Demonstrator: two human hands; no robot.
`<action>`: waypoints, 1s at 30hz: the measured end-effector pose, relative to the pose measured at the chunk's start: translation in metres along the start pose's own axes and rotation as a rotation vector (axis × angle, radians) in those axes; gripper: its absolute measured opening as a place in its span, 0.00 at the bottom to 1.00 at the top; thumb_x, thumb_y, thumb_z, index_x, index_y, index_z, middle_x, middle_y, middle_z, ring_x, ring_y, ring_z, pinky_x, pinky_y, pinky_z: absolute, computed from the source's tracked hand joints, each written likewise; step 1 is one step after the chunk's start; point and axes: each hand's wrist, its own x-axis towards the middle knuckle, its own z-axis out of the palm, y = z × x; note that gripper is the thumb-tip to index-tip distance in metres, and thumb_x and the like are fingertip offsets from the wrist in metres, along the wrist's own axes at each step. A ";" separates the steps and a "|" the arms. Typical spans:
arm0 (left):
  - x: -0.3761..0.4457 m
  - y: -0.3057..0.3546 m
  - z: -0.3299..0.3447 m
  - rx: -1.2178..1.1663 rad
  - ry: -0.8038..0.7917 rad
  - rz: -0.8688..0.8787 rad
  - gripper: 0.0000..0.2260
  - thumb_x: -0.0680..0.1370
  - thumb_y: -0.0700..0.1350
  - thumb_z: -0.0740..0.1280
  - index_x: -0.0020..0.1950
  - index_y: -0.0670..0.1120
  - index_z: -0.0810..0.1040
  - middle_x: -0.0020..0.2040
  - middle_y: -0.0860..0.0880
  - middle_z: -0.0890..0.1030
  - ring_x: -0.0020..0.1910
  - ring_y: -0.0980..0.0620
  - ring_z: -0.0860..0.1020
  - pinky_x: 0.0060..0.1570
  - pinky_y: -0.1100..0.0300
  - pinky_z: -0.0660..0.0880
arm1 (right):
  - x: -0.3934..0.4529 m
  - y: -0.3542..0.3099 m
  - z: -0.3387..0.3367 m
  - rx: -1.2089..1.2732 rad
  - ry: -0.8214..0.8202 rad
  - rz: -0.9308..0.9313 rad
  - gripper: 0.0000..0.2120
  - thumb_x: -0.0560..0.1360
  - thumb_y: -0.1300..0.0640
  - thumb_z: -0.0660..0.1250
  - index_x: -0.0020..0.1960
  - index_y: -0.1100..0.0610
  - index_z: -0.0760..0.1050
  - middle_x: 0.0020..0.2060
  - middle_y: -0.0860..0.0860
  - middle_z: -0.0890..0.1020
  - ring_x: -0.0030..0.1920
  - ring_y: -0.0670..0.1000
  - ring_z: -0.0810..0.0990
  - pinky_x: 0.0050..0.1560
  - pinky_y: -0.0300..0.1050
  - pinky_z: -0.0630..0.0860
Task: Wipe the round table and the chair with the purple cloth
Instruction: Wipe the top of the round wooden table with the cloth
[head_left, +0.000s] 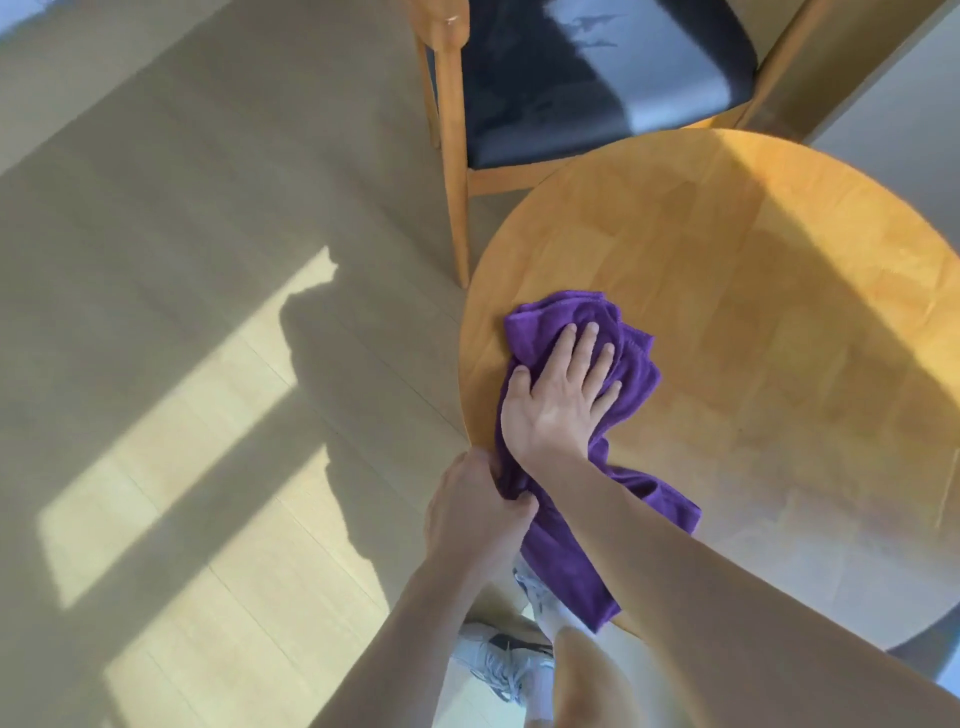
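Note:
The purple cloth (550, 332) lies bunched on the left part of the round wooden table (753, 312), with one end hanging over the near edge. My right hand (561, 395) presses flat on the cloth, fingers straight and spread. My left hand (478, 509) grips the hanging part of the cloth at the table's left rim, fingers curled round the fabric. The chair (597, 78), with a wooden frame and a black padded seat, stands just behind the table.
Pale wooden floor (208, 364) with sun patches and shadows fills the left side. My feet in light sneakers (498, 660) stand by the table's near edge. A light wall or panel (914, 104) rises at the far right.

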 end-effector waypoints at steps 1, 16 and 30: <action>0.006 0.001 -0.004 0.017 0.007 0.011 0.08 0.70 0.53 0.71 0.42 0.53 0.74 0.42 0.54 0.77 0.41 0.52 0.77 0.40 0.55 0.74 | 0.002 0.001 0.000 -0.011 0.001 -0.035 0.36 0.81 0.51 0.55 0.83 0.55 0.40 0.82 0.49 0.38 0.80 0.54 0.34 0.77 0.58 0.31; 0.151 0.066 -0.114 0.238 -0.132 0.171 0.11 0.78 0.44 0.66 0.51 0.52 0.64 0.38 0.55 0.72 0.38 0.47 0.72 0.39 0.54 0.66 | 0.105 -0.059 -0.002 -0.076 0.181 0.054 0.34 0.79 0.52 0.55 0.83 0.53 0.47 0.83 0.48 0.45 0.82 0.54 0.41 0.79 0.60 0.38; 0.250 0.111 -0.137 0.041 -0.334 0.037 0.06 0.78 0.45 0.65 0.48 0.45 0.80 0.41 0.46 0.83 0.41 0.42 0.80 0.46 0.51 0.78 | 0.198 -0.089 -0.017 0.003 0.343 0.115 0.29 0.79 0.57 0.55 0.80 0.53 0.58 0.82 0.48 0.55 0.82 0.56 0.48 0.80 0.62 0.42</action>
